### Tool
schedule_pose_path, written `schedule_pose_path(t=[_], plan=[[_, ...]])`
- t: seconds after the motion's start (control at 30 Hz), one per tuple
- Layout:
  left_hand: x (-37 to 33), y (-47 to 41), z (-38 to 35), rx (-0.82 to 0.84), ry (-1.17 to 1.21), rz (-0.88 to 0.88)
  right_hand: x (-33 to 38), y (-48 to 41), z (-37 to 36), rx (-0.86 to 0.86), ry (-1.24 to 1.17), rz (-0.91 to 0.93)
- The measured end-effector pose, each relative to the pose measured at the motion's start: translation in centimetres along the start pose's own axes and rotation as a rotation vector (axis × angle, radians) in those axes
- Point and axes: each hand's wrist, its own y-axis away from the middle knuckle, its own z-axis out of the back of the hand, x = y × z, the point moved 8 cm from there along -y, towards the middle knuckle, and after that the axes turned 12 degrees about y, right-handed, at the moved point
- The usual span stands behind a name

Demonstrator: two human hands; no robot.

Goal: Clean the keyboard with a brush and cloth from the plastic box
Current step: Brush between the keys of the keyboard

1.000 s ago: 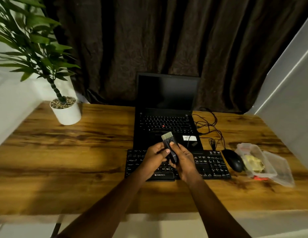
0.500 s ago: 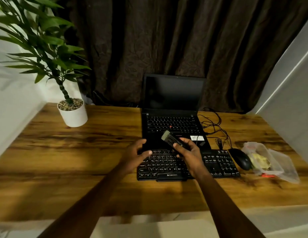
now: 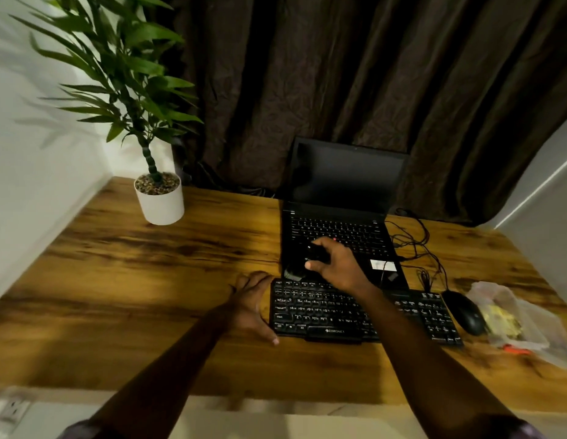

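A black external keyboard (image 3: pixel 364 315) lies on the wooden desk in front of an open laptop. My right hand (image 3: pixel 336 264) grips a small dark brush (image 3: pixel 299 269), whose head points down-left at the keyboard's top-left corner. My left hand (image 3: pixel 252 304) rests with straight fingers against the keyboard's left edge, thumb at its front corner. A clear plastic box (image 3: pixel 525 324) at the right holds a yellowish cloth (image 3: pixel 505 321).
An open black laptop (image 3: pixel 342 217) stands behind the keyboard with cables (image 3: pixel 415 248) trailing right. A black mouse (image 3: pixel 465 312) lies between keyboard and box. A potted plant (image 3: pixel 160 199) stands at the back left. The desk's front edge (image 3: pixel 275 397) is near me.
My left hand let go of the brush and moved to the keyboard's left edge. My right hand tipped the brush from upright down toward the keyboard's top-left corner. The camera turned left.
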Motion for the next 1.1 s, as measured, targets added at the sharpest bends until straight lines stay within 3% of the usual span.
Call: schedule_pose_path(t=[0.37, 0.77, 0.93, 1.1], plan=[[0.3, 0.0, 0.0, -0.069, -0.065, -0.025, 0.6, -0.7, -1.7, 0.138, 0.125, 0.031], [0.4, -0.1, 0.0, -0.070, -0.177, 0.026, 2.5, -1.0, -4.2, 0.091, 0.114, 0.066], [0.3, -0.1, 0.1, -0.070, -0.156, 0.018, 0.1, -1.0, -2.7, 0.094, 0.234, -0.021], [0.5, -0.1, 0.0, -0.064, -0.171, 0.026, 0.2, -0.9, -2.9, 0.077, 0.281, 0.011]])
